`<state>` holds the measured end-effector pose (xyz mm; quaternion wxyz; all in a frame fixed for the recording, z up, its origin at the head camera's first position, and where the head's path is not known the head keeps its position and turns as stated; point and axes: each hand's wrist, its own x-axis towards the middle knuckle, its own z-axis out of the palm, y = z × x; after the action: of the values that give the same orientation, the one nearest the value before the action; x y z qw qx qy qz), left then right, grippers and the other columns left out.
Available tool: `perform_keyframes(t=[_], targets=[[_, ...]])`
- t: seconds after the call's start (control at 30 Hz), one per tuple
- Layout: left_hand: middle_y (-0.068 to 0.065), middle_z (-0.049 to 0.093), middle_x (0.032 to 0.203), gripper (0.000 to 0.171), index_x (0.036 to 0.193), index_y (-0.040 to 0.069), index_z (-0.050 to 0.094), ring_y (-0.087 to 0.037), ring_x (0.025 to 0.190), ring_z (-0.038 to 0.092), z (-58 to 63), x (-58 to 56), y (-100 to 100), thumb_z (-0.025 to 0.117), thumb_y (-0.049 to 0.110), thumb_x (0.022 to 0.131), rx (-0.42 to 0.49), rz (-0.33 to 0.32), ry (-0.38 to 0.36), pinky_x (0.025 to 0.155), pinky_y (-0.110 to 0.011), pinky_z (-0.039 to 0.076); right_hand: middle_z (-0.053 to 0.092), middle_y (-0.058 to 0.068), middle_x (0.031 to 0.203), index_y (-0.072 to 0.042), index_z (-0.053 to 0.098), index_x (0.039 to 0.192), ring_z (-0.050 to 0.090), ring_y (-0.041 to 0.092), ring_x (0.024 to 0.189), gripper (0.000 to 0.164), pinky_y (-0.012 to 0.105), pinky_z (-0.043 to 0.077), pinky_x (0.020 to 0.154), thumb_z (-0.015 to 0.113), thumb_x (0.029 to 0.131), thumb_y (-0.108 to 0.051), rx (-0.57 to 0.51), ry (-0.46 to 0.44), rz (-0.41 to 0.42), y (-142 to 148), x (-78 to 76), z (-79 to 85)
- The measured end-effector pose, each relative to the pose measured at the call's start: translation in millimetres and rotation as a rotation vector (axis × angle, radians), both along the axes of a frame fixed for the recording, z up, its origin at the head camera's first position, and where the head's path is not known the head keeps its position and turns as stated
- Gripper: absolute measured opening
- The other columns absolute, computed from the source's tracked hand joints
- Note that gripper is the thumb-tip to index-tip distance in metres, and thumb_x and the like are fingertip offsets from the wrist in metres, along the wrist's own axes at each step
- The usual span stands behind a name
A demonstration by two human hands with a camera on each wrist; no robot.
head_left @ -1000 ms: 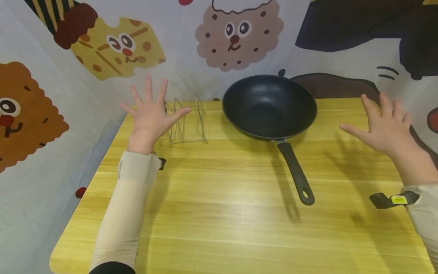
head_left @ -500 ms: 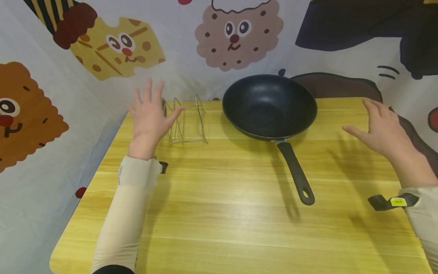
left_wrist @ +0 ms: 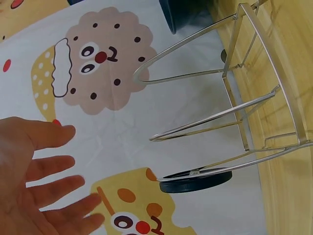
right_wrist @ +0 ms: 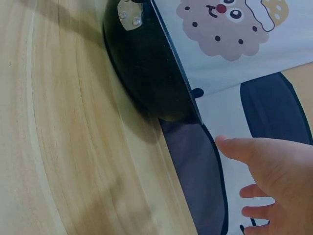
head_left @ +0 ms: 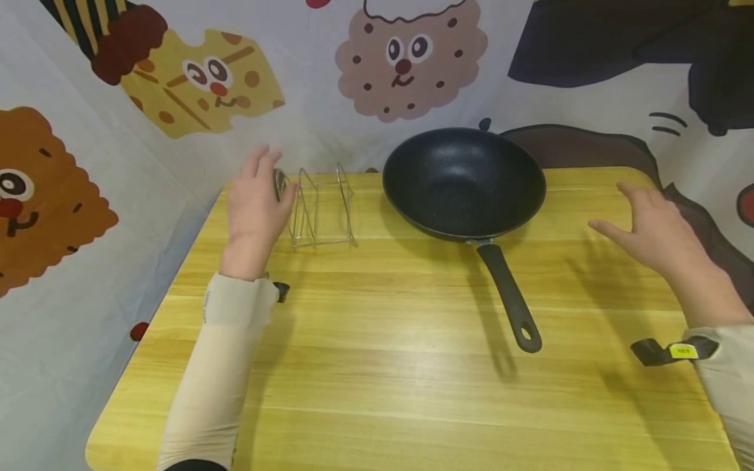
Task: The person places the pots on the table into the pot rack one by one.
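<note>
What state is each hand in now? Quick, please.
Left hand: open, holding nothing, beside the wire rack.
Right hand: open, holding nothing, apart from the frying pan.

Rack (head_left: pixel 323 244) left of pan (head_left: pixel 463 184), both at back of table (head_left: pixel 383 386); pan handle (head_left: pixel 508 294) toward front; cloth (head_left: pixel 312 85) behind table.

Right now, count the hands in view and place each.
2. The left hand is beside the wire rack, not touching it; the right hand is right of the black pan, also apart from it.
</note>
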<state>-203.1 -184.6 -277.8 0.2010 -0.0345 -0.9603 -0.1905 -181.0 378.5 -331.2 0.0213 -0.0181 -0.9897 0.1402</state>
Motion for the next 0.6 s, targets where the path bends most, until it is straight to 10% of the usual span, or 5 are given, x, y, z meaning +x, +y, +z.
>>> perform_keyframes(t=[0.37,0.6], targets=[[-0.019,0.066,0.126,0.036,0.134,0.003,0.058,-0.037,0.097,0.066,-7.1,3.8,5,0.057,0.016,0.101,-0.004,0.0,0.045,0.082,-0.049,0.056,0.051,0.042,0.129,0.008,0.044,0.14,0.051,0.057,0.111,0.068,0.07,0.041,0.088,0.049,0.101,-0.048,0.01,-0.013,0.073,-5,2.9,-2.9],[-0.017,0.07,0.12,0.03,0.128,0.002,0.061,-0.034,0.1,0.07,-11.0,7.6,10,0.057,0.012,0.1,0.032,-0.034,0.041,0.083,-0.047,0.058,0.055,0.04,0.127,0.006,0.048,0.137,0.054,0.056,0.111,0.063,0.069,0.042,0.087,0.048,0.102,-0.046,-0.006,-0.029,0.081,-9,6.0,-5.0]])
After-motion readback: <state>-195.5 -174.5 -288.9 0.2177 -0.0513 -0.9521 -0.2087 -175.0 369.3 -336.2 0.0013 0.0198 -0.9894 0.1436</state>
